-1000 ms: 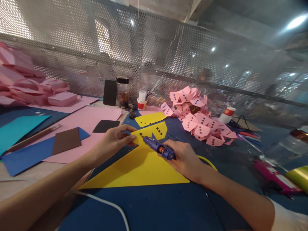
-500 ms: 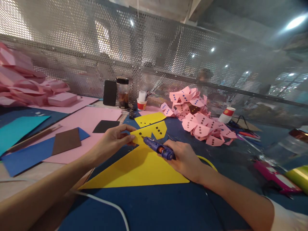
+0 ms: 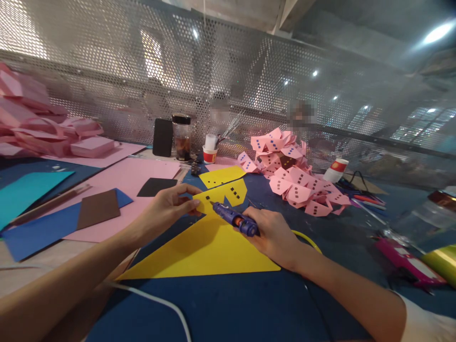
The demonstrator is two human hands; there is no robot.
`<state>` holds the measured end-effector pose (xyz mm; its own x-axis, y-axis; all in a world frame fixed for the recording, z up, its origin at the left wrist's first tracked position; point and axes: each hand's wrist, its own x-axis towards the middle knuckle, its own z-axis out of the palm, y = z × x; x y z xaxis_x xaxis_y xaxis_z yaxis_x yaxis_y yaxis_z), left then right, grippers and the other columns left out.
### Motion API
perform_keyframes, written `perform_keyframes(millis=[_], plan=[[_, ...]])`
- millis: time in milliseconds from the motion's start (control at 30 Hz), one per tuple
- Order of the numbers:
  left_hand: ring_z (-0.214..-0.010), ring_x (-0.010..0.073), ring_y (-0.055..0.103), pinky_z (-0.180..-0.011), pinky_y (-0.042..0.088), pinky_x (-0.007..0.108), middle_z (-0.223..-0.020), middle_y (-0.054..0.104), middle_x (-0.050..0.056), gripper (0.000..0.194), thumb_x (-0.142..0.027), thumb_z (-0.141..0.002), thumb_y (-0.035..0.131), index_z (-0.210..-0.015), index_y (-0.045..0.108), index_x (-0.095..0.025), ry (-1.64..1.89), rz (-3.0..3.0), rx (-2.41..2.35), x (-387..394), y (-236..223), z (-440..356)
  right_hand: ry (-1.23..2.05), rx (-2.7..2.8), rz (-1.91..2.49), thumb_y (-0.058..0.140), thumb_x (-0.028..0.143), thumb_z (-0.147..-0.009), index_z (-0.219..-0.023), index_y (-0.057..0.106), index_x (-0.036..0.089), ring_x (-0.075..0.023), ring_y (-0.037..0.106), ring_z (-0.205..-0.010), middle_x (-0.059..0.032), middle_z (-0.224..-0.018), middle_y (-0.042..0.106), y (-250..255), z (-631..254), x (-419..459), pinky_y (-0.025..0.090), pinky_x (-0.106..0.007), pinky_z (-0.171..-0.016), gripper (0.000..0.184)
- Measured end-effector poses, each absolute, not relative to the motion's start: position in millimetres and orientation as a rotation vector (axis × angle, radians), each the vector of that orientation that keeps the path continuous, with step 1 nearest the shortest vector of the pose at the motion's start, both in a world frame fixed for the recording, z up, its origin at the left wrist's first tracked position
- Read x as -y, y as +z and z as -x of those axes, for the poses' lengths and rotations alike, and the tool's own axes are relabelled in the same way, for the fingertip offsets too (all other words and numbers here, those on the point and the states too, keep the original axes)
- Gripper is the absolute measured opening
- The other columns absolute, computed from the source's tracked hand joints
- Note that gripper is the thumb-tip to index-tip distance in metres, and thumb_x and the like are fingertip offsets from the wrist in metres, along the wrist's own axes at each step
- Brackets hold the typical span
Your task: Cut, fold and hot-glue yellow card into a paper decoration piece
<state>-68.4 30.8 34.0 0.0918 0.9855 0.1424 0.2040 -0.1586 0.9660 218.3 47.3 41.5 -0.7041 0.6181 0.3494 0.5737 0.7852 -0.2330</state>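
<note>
Between the thumb and fingers of my left hand (image 3: 174, 204) is the left end of a yellow paper cutout (image 3: 219, 195), which carries small dark squares and has a notch in its lower edge. My right hand (image 3: 272, 232) grips a purple glue gun (image 3: 235, 219). Its nozzle points up and left, at or very close to the cutout near a dark square; I cannot tell whether they touch. Beneath both lies a large yellow sheet (image 3: 213, 256). Just behind the cutout is another yellow piece (image 3: 228, 175) with several small dark squares.
Folded pink paper pieces with dots (image 3: 299, 185) are heaped at back right. Pink (image 3: 121, 171), blue (image 3: 39, 232) and brown sheets (image 3: 99, 209) lie left. A lidded jar (image 3: 182, 137) and paper cup (image 3: 210, 155) stand behind. A white cable (image 3: 160, 300) crosses the front; a magenta pouch (image 3: 406, 261) lies right.
</note>
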Motion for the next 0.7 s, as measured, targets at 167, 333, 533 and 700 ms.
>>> perform_keyframes(millis=[167,333,533,700], plan=[[-0.084,0.0215,0.075,-0.081,0.059,0.033,-0.090,0.077,0.003,0.038,-0.048,-0.086,0.075,-0.108,0.066,-0.019,1.159,-1.514,-1.238,-31.7,32.5,69.2,0.138,2.571,0.909,0.065,0.028,-0.096,-0.094,0.054,0.021,-0.0199,0.064,-0.074,-0.0017,-0.084,0.069,42.2,-218.4,-47.1,0.034,-0.030,-0.065,0.013],[-0.084,0.0225,0.075,-0.082,0.058,0.035,-0.091,0.077,0.004,0.038,-0.049,-0.087,0.074,-0.109,0.065,-0.019,1.151,-1.527,-1.237,-32.3,31.7,70.1,0.134,2.572,0.913,0.066,0.029,-0.096,-0.094,0.054,0.021,-0.0200,0.065,-0.075,-0.0017,-0.085,0.069,41.8,-218.7,-47.7,0.034,-0.030,-0.065,0.015],[-0.085,0.0221,0.075,-0.081,0.058,0.034,-0.092,0.078,0.004,0.038,-0.050,-0.086,0.074,-0.109,0.066,-0.020,1.152,-1.534,-1.233,-32.7,31.3,70.3,0.113,2.575,0.906,0.065,0.029,-0.097,-0.093,0.052,0.021,-0.0191,0.064,-0.074,-0.0013,-0.084,0.069,39.7,-219.3,-48.6,0.033,-0.030,-0.065,0.015],[-0.084,0.0218,0.075,-0.081,0.058,0.033,-0.092,0.078,0.004,0.039,-0.050,-0.086,0.075,-0.108,0.066,-0.019,1.151,-1.533,-1.237,-32.8,31.5,69.1,0.077,2.582,0.902,0.065,0.026,-0.095,-0.091,0.050,0.022,-0.0190,0.062,-0.072,-0.0013,-0.081,0.067,39.8,-219.8,-48.5,0.030,-0.030,-0.063,0.016]])
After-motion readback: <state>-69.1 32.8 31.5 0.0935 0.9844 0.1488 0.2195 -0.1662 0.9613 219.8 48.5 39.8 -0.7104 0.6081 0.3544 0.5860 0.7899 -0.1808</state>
